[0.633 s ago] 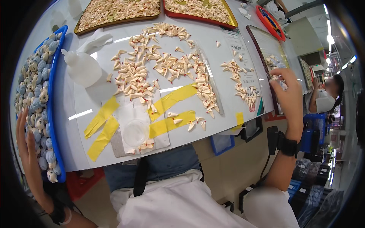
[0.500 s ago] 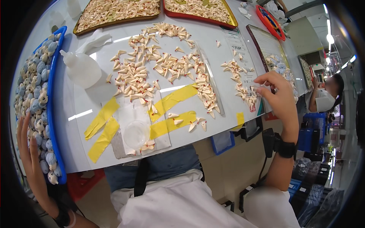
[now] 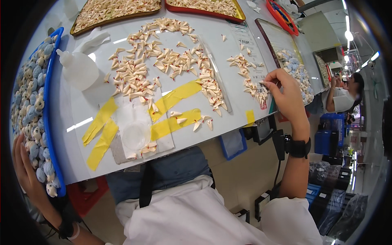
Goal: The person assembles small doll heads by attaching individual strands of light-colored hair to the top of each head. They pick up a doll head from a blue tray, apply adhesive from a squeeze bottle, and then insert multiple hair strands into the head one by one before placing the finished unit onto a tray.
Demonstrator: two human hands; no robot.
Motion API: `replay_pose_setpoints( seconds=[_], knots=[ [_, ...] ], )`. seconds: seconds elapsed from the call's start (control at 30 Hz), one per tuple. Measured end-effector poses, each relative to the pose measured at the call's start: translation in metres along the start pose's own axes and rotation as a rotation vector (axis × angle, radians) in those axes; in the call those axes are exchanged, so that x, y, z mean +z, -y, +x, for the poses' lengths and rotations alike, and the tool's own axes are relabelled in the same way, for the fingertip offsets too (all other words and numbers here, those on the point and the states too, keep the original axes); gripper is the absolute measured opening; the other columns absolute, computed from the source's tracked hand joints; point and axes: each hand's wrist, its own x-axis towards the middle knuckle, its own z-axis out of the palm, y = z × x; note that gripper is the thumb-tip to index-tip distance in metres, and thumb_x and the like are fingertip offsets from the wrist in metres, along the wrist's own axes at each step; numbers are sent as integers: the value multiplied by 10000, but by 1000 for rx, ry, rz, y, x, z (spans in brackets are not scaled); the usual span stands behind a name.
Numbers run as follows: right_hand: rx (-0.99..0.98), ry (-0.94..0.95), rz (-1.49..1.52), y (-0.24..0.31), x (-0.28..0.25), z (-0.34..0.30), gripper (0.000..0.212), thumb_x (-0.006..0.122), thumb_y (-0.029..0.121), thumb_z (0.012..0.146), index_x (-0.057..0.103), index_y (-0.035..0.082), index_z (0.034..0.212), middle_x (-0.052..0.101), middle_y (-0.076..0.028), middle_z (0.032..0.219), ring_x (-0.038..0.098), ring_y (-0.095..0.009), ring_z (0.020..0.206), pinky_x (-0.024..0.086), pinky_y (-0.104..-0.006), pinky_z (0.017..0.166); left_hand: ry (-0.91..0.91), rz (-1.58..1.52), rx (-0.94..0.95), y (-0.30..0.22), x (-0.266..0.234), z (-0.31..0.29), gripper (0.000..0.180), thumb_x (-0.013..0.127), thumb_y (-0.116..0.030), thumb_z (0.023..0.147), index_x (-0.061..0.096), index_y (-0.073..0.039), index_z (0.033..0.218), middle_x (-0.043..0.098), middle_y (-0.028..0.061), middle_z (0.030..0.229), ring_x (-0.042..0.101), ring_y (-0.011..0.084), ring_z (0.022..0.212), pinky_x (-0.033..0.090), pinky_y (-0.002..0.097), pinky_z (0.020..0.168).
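Observation:
Over the right part of the table, my right hand [image 3: 286,94] has its thumb and index finger pinched together. Whatever is between the fingertips is too small to make out. The fingertips are beside a small heap of cream, pointed pieces with red ends [image 3: 250,81], which lies partly on a printed sheet. At the far left, my left hand [image 3: 27,169] rests against the pale blue and cream animal-like figures [image 3: 34,100] that fill a blue tray [image 3: 55,81]. Its fingers are stretched out, and no held thing shows.
A larger spread of pointed pieces [image 3: 132,73] covers the table's middle. Behind stand a gold-rimmed tray [image 3: 114,23] and a red tray [image 3: 206,15]. Nearby are a white squeeze bottle [image 3: 79,71], a clear round dish [image 3: 136,135] and yellow tape [image 3: 175,98]. Another person [image 3: 343,96] sits at right.
My right hand's thumb and index finger, a little apart before, have come together by the small heap. My left hand has shifted slightly lower along the blue tray. The whole view has shifted a little.

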Motion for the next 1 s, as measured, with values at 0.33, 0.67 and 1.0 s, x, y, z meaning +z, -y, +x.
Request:
replay_pose_setpoints(
  seconds=[0.33,0.67,1.0],
  knots=[
    [37,54,5,3,-4,3,135,578,31,752,567,-6,881,557,-106,721,544,-203,682,435,-291,643,-48,-106,-4,7,1,2,275,381,-135,957,531,-16,1156,530,107,1153,497,188,1094,387,303,933],
    [8,-18,90,1,-11,-1,168,583,29,728,589,17,896,549,-74,759,537,-160,699,430,-269,632,14,132,7,-9,-22,-12,392,359,-300,956,462,-52,1242,451,118,1276,396,236,1213,309,362,1002],
    [-94,55,54,-10,-1,11,96,567,29,688,547,-18,770,554,-100,751,537,-198,706,426,-287,662,-90,-110,-218,-41,4,-24,391,375,-230,952,395,-36,1290,385,120,1333,320,252,1264,248,345,1025]
  ],
)
